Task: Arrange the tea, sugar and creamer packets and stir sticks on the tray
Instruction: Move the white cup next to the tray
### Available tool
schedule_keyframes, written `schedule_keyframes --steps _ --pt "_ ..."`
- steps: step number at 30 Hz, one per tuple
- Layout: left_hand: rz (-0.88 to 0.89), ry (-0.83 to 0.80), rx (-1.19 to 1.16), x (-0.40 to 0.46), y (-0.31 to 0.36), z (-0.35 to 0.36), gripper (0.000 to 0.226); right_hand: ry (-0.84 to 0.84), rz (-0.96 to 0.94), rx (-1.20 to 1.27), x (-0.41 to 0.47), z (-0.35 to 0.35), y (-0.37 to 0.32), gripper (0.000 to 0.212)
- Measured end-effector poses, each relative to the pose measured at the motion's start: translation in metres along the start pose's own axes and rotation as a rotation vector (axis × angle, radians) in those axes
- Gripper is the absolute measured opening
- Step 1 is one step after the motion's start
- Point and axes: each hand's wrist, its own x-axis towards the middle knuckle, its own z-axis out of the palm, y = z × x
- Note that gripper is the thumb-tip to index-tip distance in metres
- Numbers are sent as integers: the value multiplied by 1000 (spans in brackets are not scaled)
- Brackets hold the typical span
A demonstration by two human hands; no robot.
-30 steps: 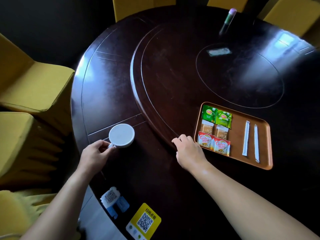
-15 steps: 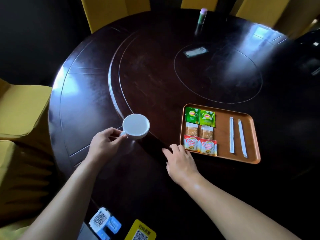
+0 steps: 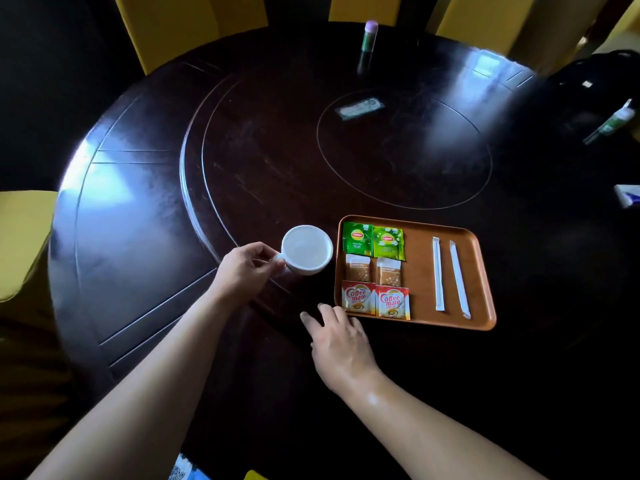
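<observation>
The tray [image 3: 481,271] sits just beyond the right hand [image 3: 341,344], packets and sticks already lined up. The left hand [image 3: 247,270], pinching the white cup [image 3: 306,249] handle, has brought it beside the tray; the right rests flat, empty.

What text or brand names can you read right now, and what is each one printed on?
"Lipton": logo on both green tea packets; smaller print below is too blurred.
"Coffee mate": on both red and white creamer packets.
Brown sugar packets: print unreadable.
Flat packet at table centre: unreadable.
</observation>
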Motion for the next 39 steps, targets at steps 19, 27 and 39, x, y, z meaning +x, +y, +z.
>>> schedule_keyframes --steps 19,27,39 --pt "42 27 56 26 -2 13 7 9 -11 0 1 0 1 62" --pt "62 14 84 31 2 8 13 24 -12 -8 0 2 2 63" --pt "68 22 90 34 2 6 18 20 -14 -32 1 2 3 63"
